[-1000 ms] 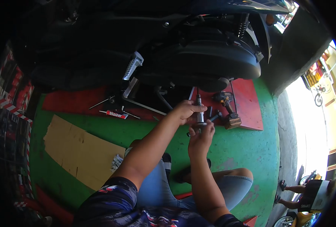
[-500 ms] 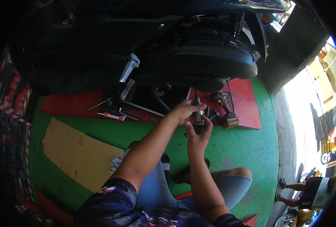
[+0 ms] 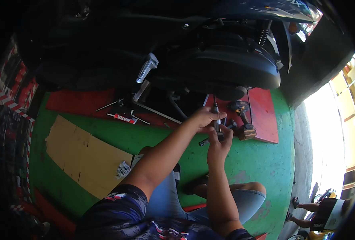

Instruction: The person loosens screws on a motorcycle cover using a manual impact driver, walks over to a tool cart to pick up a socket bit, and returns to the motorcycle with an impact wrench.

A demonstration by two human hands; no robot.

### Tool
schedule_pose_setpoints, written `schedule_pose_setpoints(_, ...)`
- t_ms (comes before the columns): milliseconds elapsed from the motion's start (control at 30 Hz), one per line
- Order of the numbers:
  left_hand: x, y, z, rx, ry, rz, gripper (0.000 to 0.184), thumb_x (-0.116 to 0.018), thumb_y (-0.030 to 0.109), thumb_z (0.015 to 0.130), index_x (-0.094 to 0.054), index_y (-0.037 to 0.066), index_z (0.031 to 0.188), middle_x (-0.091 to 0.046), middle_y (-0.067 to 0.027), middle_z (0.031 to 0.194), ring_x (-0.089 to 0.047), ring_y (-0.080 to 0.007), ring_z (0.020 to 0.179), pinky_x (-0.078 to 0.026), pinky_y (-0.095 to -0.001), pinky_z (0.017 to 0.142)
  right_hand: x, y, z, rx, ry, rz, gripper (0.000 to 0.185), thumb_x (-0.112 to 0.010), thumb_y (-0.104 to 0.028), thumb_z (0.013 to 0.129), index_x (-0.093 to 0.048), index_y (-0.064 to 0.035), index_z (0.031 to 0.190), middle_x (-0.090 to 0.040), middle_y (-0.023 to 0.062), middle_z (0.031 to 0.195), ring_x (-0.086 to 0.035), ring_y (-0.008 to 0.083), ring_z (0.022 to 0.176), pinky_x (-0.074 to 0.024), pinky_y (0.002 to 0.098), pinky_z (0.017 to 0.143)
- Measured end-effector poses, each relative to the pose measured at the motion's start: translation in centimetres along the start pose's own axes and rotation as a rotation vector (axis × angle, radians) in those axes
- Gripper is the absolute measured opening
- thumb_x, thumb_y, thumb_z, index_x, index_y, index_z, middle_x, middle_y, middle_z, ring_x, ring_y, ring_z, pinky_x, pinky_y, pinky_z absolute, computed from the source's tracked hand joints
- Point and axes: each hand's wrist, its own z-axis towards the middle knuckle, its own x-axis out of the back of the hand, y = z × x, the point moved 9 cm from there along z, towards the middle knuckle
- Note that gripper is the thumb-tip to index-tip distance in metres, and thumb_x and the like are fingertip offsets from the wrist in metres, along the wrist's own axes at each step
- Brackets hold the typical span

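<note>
My left hand (image 3: 204,119) is closed around the upper part of a dark and chrome socket wrench (image 3: 216,109), its thumb reaching across the shaft. Just below, my right hand (image 3: 218,149) has its fingers curled around the lower part. A chrome socket-like end sticks out to the left of that hand. The upper end points up toward the underside of a dark scooter (image 3: 225,64); I cannot tell whether it touches. My fingers hide much of the wrench's middle.
To the right, a cordless impact driver (image 3: 241,116) lies on the red platform (image 3: 265,120). A Motul tube (image 3: 122,118) and thin metal tools lie left of my hands. Cardboard (image 3: 85,154) with a crumpled rag (image 3: 123,170) covers some green floor. Another person (image 3: 327,214) is at far right.
Both hands and the wrench have shifted slightly right and down in view, along with the scene. The chrome end at lower left now shows more clearly.
</note>
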Motion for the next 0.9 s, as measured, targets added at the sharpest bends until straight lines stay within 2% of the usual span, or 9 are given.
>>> schedule_pose_setpoints(100,-1.3,0.2,-0.5,0.088,-0.18,-0.3,0.033,-0.074,0.017,0.093,-0.057,0.005,0.119,-0.07,-0.0146,0.108,-0.071,-0.0263,0.097,-0.062,-0.0435,0.081,-0.4,-2.1,-0.4,0.166,0.014,-0.116,0.038,-0.061,-0.035,0.1,-0.054,-0.0009,0.117,-0.066,0.0118,0.101,-0.064,0.0182,0.085,-0.0533,0.0288,0.069)
schedule_pose_setpoints(167,-1.4,0.6,-0.7,0.079,-0.218,-0.344,0.035,-0.072,0.015,0.093,-0.055,0.006,0.123,-0.07,-0.0157,0.111,-0.071,-0.0285,0.101,-0.061,-0.0464,0.084,-0.7,1.9,-0.2,-0.323,0.153,0.991,0.045,-0.06,-0.039,0.099,-0.055,0.0011,0.12,-0.065,0.0121,0.102,-0.063,0.0185,0.086,-0.0552,0.0313,0.073)
schedule_pose_setpoints(300,-1.8,1.1,-0.8,0.06,-0.294,-0.414,0.041,-0.07,0.013,0.094,-0.05,0.006,0.129,-0.069,-0.0181,0.117,-0.068,-0.0318,0.111,-0.058,-0.0496,0.09,-5.1,1.6,-2.2,-0.725,-0.336,1.369,0.052,-0.056,-0.046,0.098,-0.055,0.0036,0.116,-0.064,0.0149,0.1,-0.064,0.0203,0.081,-0.058,0.03,0.067)
schedule_pose_setpoints(433,-1.3,1.0,-0.7,0.108,-0.21,-0.324,0.04,-0.074,0.016,0.092,-0.052,0.004,0.123,-0.069,-0.0167,0.112,-0.07,-0.0276,0.105,-0.06,-0.0418,0.084,-3.0,3.2,-0.2,-0.552,-0.168,1.004,0.05,-0.058,-0.042,0.099,-0.055,0.0034,0.119,-0.064,0.0137,0.098,-0.063,0.0201,0.079,-0.0551,0.0279,0.061)
schedule_pose_setpoints(500,-0.9,0.6,-0.1,0.044,-0.123,-0.145,0.039,-0.075,0.016,0.091,-0.053,0.004,0.121,-0.069,-0.0152,0.111,-0.071,-0.0259,0.102,-0.06,-0.0381,0.08,-0.2,0.5,0.4,-0.08,-0.01,0.066,0.039,-0.058,-0.036,0.1,-0.057,-0.001,0.119,-0.065,0.0122,0.096,-0.064,0.0198,0.08,-0.0547,0.0279,0.068)
schedule_pose_setpoints(600,-0.2,1.0,0.3,-0.04,-0.013,-0.04,0.035,-0.077,0.014,0.09,-0.056,0.005,0.117,-0.07,-0.0114,0.108,-0.071,-0.0227,0.1,-0.06,-0.0289,0.072,0.0,-2.7,-0.9,0.211,0.114,-0.135,0.037,-0.061,-0.032,0.1,-0.057,-0.0006,0.12,-0.065,0.0106,0.094,-0.065,0.0187,0.082,-0.0538,0.0269,0.072)
schedule_pose_setpoints(733,-0.9,1.2,-0.6,0.002,-0.119,-0.285,0.041,-0.072,0.008,0.091,-0.049,0.003,0.125,-0.069,-0.0167,0.113,-0.071,-0.0278,0.104,-0.062,-0.0375,0.08,0.5,-0.6,-1.8,-0.051,0.267,0.744,0.045,-0.058,-0.038,0.1,-0.055,0.0005,0.124,-0.064,0.0118,0.1,-0.064,0.0202,0.083,-0.0518,0.025,0.072)
schedule_pose_setpoints(800,-1.2,0.8,-0.5,0.032,-0.169,-0.34,0.044,-0.07,0.006,0.091,-0.047,0.002,0.128,-0.068,-0.0187,0.115,-0.071,-0.0298,0.105,-0.062,-0.0411,0.084,-3.2,1.8,-2.1,-0.568,-0.109,1.215,0.045,-0.056,-0.038,0.101,-0.054,0.0002,0.125,-0.065,0.0139,0.104,-0.065,0.0212,0.085,-0.0529,0.0251,0.074)
schedule_pose_setpoints(900,-1.3,0.9,0.0,0.036,-0.188,-0.452,0.047,-0.067,0.003,0.091,-0.042,0.003,0.131,-0.067,-0.0218,0.12,-0.07,-0.0331,0.108,-0.061,-0.0451,0.086,-3.0,3.4,-0.9,-0.555,-0.223,1.148,0.04,-0.062,-0.027,0.098,-0.054,0.0002,0.126,-0.066,0.0127,0.103,-0.065,0.0186,0.088,-0.0533,0.0254,0.077)
